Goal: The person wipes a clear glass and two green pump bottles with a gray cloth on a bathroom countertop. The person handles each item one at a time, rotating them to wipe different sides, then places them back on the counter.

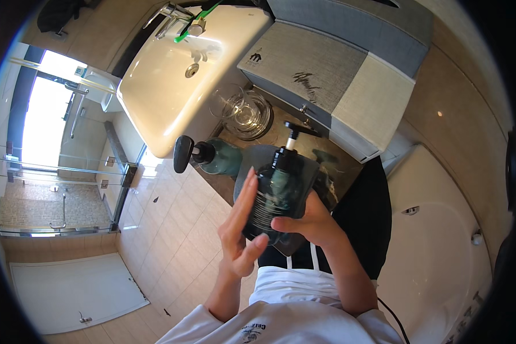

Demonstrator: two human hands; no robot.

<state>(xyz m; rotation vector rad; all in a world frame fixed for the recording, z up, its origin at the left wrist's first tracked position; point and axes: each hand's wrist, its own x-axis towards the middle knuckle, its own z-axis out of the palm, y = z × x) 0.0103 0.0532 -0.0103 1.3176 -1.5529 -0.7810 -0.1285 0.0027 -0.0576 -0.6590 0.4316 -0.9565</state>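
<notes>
A dark, see-through pump bottle [275, 195] with a black pump head stands tilted between my two hands, its label bearing writing. My left hand [239, 228] lies along its left side, fingers straight and thumb near the base. On the other side, my right hand [311, 223] has its thumb across the bottle's front; its other fingers are hidden. Behind the bottle spreads a dark grey flat piece [307, 172], perhaps a cloth or mat. Just left of it is a second pump bottle [223, 157], teal, on the dark stone counter [279, 114].
Stacked glass dishes [248, 114] sit beyond the bottles. A white sink [163, 86] with a chrome faucet [172, 15] lies at upper left. Grey storage boxes [305, 64] fill the counter's back right. A bathtub [434, 241] is on the right, tiled floor [185, 215] on the left.
</notes>
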